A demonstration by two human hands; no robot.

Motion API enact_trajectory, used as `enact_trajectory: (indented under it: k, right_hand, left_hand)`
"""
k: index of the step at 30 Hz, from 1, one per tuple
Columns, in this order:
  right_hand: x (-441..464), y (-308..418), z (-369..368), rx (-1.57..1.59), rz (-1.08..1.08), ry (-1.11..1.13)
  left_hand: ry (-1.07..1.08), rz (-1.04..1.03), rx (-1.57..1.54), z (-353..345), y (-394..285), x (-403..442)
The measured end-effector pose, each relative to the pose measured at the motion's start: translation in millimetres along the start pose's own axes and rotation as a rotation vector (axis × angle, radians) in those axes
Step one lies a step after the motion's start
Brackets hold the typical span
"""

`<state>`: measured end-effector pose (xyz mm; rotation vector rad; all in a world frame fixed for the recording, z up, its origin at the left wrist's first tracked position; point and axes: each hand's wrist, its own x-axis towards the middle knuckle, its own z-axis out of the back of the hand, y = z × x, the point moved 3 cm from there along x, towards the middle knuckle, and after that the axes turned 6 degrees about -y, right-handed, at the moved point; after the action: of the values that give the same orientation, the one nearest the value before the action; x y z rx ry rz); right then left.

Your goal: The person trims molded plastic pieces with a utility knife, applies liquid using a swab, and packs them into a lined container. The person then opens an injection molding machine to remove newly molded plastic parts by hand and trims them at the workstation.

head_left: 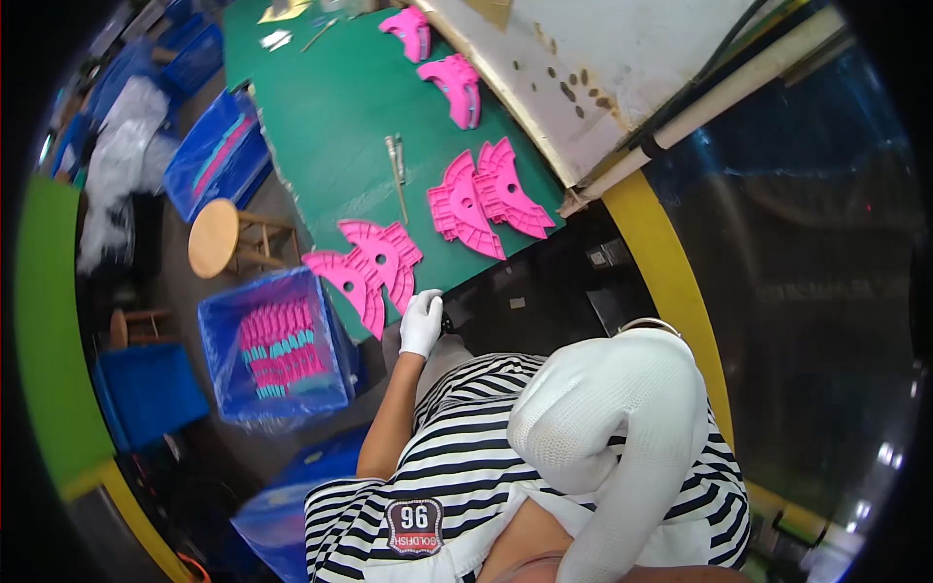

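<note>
My left hand (422,323), in a white glove, is at the table's near edge, beside the lower tip of a pink curved part (385,258). Its fingers are curled, and whether they hold anything cannot be made out. Another pink part (350,286) overlaps that one on the left. My right hand (612,403), gloved in white, is raised close to the camera in front of my striped shirt. Its fingers are bent inward and what they hold, if anything, is hidden. Two more pink curved parts (466,204) lie farther right on the green table (330,126).
Pink pieces (457,87) and thin tools (397,170) lie farther back on the table. A blue crate (209,374) with pink and teal parts stands left, near a wooden stool (216,238) and another blue bin (185,175). A yellow frame (671,282) rises at right.
</note>
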<state>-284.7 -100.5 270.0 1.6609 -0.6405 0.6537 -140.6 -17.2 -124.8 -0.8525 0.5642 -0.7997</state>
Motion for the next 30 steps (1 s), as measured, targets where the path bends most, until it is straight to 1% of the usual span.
enact_trajectory:
  k: [4, 5, 6, 7, 8, 9, 10, 12, 13, 15, 16, 18, 19, 20, 22, 24, 25, 26, 27, 28, 29, 30]
  right_hand:
    - [-14, 8, -23, 0.196, -0.092, 0.265]
    - [-27, 3, -38, 0.291, -0.041, 0.172]
    - [-37, 5, -56, 0.369, -0.052, 0.222]
    - [-44, 6, -68, 0.467, -0.141, 0.100]
    - [-51, 1, -92, 0.635, -0.278, 0.035]
    - [-51, 0, -108, 0.643, -0.317, 0.058]
    - [-49, -2, -122, 0.707, -0.342, 0.117]
    - [-47, -4, -158, 0.726, -0.392, 0.376]
    - [-46, -12, -177, 0.773, -0.406, 0.442]
    - [-49, -23, -218, 1.004, -0.241, 0.728]
    - [-51, -24, -236, 1.046, -0.259, 0.778]
    - [-53, -25, -269, 1.079, -0.251, 0.916]
    - [-54, -25, -286, 1.107, -0.266, 0.954]
    - [-55, -26, -302, 1.122, -0.280, 1.005]
    - [-62, -28, -327, 1.157, -0.293, 1.074]
    - [-75, -35, -344, 1.159, -0.317, 0.906]
    - [-73, -43, -357, 1.172, -0.324, 0.914]
    - [-70, -52, -370, 1.217, -0.335, 1.035]
    - [-69, -61, -383, 1.260, -0.345, 1.156]
    - [-69, -72, -395, 1.271, -0.348, 1.162]
    - [-72, -90, -407, 1.200, -0.398, 1.137]
    - [-76, -110, -420, 1.127, -0.452, 1.111]
  left_hand:
    - [-0.195, 0.128, -0.021, -2, 5, -69]
    - [-0.274, 0.125, 0.001, -5, 16, -91]
    - [-0.326, 0.192, 0.000, 0, 14, -118]
    - [-0.369, 0.269, -0.004, 0, 20, -146]
    - [-0.483, 0.417, -0.011, 1, 32, -211]
    - [-0.550, 0.484, -0.011, 0, 39, -248]
    - [-0.606, 0.538, -0.015, -3, 49, -281]
    - [-0.730, 0.632, -0.030, -9, 61, -349]
    - [-0.797, 0.699, -0.013, -13, 66, -381]
    - [-0.922, 0.839, -0.013, -23, 71, -440]
    - [-1.002, 0.893, -0.039, -28, 69, -467]
    - [-1.092, 1.028, -0.143, -51, 85, -515]
    - [-1.183, 1.041, -0.118, -60, 82, -532]
    - [-1.214, 1.092, -0.184, -73, 88, -548]
    - [-1.339, 1.033, -0.138, -97, 99, -575]
    - [-1.401, 1.048, -0.175, -109, 107, -599]
    - [-1.434, 1.046, -0.209, -106, 108, -610]
    - [-1.443, 1.057, -0.210, -100, 112, -621]
    - [-1.508, 1.037, -0.165, -89, 118, -634]
    - [-1.571, 1.014, -0.118, -72, 122, -648]
    - [-1.549, 1.040, -0.168, -46, 121, -662]
    - [-1.557, 1.017, -0.098, -14, 124, -675]
